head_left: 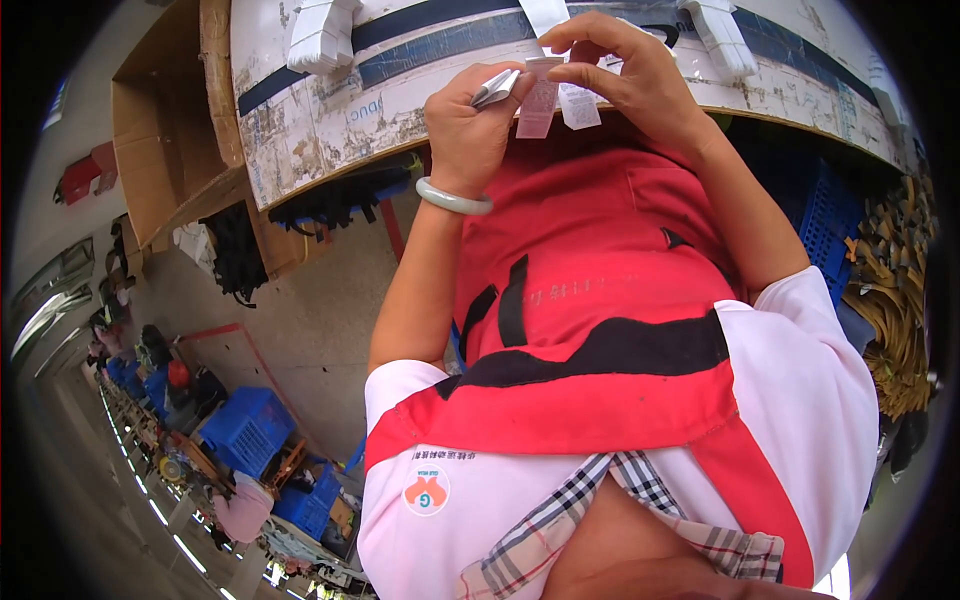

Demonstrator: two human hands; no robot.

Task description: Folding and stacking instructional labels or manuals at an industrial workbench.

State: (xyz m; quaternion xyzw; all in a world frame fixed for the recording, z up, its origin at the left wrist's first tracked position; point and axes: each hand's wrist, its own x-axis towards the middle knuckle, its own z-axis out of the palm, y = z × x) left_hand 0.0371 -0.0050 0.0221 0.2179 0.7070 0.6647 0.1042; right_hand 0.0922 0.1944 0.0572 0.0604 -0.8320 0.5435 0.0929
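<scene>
Folded white slips are held in the left hand's closed grip, beside a pale hanging strip at the white tabletop's edge; the right hand is curled part-open, its hold unclear. Handling seems unfinished; white stacks are left.

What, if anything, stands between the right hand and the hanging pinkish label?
Nothing visible: the right hand has its thumb tip near the upper end of the pinkish label. The left hand, holding a folded white strip, is on its other side.

Grey floor runs alongside blue plastic crates.
</scene>
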